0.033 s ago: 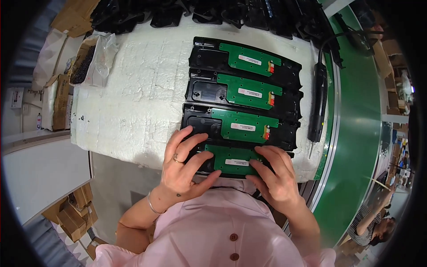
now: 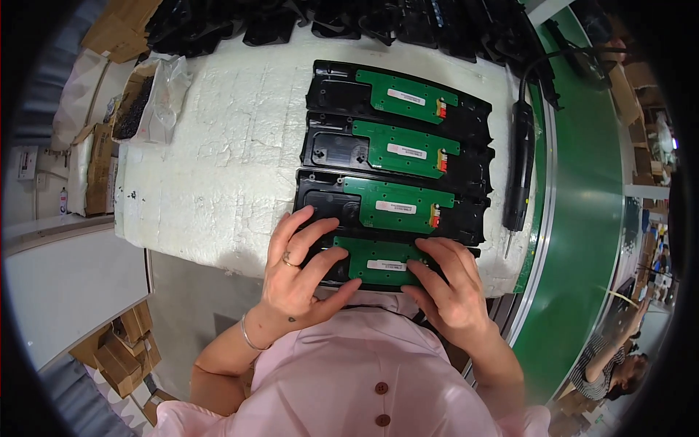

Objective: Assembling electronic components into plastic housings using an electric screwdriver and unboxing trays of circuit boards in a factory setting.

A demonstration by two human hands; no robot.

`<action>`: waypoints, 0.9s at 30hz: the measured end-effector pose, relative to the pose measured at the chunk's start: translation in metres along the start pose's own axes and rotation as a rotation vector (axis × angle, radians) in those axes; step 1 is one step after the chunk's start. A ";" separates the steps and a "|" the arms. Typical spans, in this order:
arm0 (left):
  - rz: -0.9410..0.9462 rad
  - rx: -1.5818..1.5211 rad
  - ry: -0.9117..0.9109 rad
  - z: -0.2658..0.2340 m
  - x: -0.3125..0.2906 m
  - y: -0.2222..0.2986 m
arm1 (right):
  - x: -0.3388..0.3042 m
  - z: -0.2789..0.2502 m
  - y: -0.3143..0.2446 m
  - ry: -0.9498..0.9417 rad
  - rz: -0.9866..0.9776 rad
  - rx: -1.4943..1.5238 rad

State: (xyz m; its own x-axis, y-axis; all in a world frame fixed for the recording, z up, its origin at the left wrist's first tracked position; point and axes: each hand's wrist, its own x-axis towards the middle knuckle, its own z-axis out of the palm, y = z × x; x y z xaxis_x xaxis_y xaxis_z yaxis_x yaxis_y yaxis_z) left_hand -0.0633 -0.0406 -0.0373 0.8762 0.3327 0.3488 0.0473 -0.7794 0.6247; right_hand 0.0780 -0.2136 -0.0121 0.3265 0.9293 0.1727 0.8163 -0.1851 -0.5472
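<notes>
A column of black plastic panels (image 2: 328, 151) lies on the white padded surface, each with a green circuit board (image 2: 398, 207) set in it. At the nearest panel, both hands are on its green circuit board (image 2: 368, 251). The thumb and index finger of my left hand (image 2: 295, 280) bend onto its left end, while other fingertips reach over the panel behind. My right hand (image 2: 455, 288) curls at the right end, thumb at the near edge and fingertips on top, hiding that end. White labels mark the boards; red-and-white connectors show on the farther ones.
A black electric screwdriver (image 2: 520, 167) with a cable lies right of the panels. At the far left stands a plastic-lined box of small black screws (image 2: 136, 105). More black plastic parts (image 2: 335, 18) line the back. Beyond the right edge runs a green surface (image 2: 582, 218); a person (image 2: 608, 364) sits farther right.
</notes>
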 end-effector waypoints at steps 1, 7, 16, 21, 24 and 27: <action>0.004 -0.006 -0.004 0.000 0.000 0.001 | -0.001 0.000 0.001 0.014 -0.001 -0.009; 0.000 0.059 -0.071 0.002 -0.002 0.003 | -0.013 -0.003 0.007 -0.006 -0.009 -0.034; -0.005 0.095 -0.115 0.002 0.004 0.001 | -0.009 -0.004 0.012 -0.042 -0.005 -0.030; 0.035 0.209 -0.075 -0.053 0.027 -0.011 | 0.010 -0.031 0.014 0.057 -0.002 0.025; -0.007 0.414 0.241 -0.107 0.066 -0.049 | 0.024 -0.054 0.019 0.207 0.151 -0.063; -0.346 0.263 0.433 -0.160 0.099 -0.118 | 0.022 -0.066 0.027 0.312 0.178 -0.140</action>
State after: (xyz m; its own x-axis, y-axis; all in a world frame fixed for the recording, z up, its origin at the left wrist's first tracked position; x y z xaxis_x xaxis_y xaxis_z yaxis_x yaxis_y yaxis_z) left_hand -0.0595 0.1696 0.0351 0.5167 0.7327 0.4430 0.4595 -0.6739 0.5785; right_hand 0.1388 -0.2191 0.0306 0.5808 0.7405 0.3382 0.7840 -0.3969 -0.4774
